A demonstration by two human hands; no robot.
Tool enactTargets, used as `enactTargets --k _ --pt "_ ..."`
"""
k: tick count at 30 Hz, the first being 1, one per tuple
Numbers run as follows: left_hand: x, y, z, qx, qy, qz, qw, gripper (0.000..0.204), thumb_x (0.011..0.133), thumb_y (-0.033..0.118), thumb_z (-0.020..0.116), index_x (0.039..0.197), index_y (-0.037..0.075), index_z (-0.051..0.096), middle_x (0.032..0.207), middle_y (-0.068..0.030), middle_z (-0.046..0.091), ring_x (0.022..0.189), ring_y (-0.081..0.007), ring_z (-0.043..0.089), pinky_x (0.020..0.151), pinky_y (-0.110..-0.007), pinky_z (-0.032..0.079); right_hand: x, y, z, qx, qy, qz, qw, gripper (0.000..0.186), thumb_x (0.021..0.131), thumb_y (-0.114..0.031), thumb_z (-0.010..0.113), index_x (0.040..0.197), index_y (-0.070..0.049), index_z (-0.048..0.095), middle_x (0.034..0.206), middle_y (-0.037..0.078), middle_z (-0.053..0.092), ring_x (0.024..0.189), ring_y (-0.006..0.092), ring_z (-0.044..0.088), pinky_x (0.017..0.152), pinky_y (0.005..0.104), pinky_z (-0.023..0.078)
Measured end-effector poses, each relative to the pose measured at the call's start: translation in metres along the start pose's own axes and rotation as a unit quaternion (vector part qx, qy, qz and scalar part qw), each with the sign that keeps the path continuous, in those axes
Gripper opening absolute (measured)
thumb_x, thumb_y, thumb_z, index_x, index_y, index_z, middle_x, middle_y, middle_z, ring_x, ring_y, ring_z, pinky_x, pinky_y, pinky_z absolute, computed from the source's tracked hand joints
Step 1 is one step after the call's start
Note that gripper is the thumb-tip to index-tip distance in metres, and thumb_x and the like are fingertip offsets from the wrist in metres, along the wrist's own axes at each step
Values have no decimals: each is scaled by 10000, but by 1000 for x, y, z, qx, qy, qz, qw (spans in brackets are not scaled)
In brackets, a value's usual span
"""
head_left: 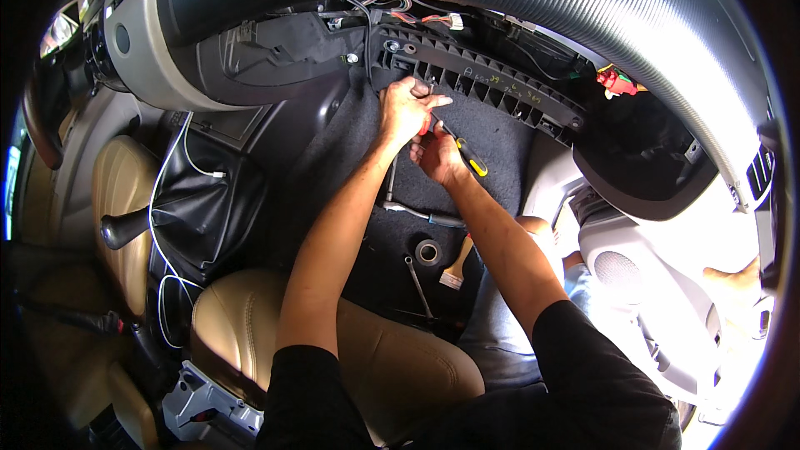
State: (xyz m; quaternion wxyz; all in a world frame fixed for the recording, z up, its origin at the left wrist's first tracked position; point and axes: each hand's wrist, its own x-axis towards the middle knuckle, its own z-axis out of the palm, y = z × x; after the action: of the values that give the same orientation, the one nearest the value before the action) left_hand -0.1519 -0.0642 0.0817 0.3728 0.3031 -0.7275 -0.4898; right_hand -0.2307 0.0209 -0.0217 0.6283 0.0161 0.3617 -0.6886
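Observation:
My left hand (403,112) is closed just below a ribbed black plastic bracket (500,90) under the dashboard, its index finger reaching to the right. Right below it, my right hand (439,157) is curled with its thumb raised. A small red piece (426,124) shows between the two hands; the fingers hide most of it. A yellow-and-black handled tool (472,157), probably a screwdriver, slants beside my right hand; whether I grip it I cannot tell. Under my forearms a ratchet wrench (402,206) lies on the dark carpet (500,137).
A roll of tape (428,252), a spanner (419,287) and a paintbrush (455,268) lie before the tan seat (392,362). Loose wires with a white connector (455,22) hang above the bracket. A white cable (152,225) runs past the gear lever (125,229). A bare limb (733,281) shows at far right.

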Motion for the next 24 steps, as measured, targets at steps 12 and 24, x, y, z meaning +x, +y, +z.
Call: enactTargets --k 12,24 --pt "9 -6 -3 -88 -51 -6 995 280 733 126 880 837 -55 692 809 -137 738 731 -123 695 661 -281 569 1 3 -1 9 12 46 999 617 958 -707 363 966 -136 598 705 -15 500 593 140 439 615 307 408" --pt "12 -9 -7 -84 -107 -43 990 158 821 18 779 922 -74 698 911 -126 749 830 -138 698 759 -270 560 6 5 -16 60 -69 61 994 462 1018 -551 401 959 -138 600 772 -1 620 620 165 540 677 312 475"
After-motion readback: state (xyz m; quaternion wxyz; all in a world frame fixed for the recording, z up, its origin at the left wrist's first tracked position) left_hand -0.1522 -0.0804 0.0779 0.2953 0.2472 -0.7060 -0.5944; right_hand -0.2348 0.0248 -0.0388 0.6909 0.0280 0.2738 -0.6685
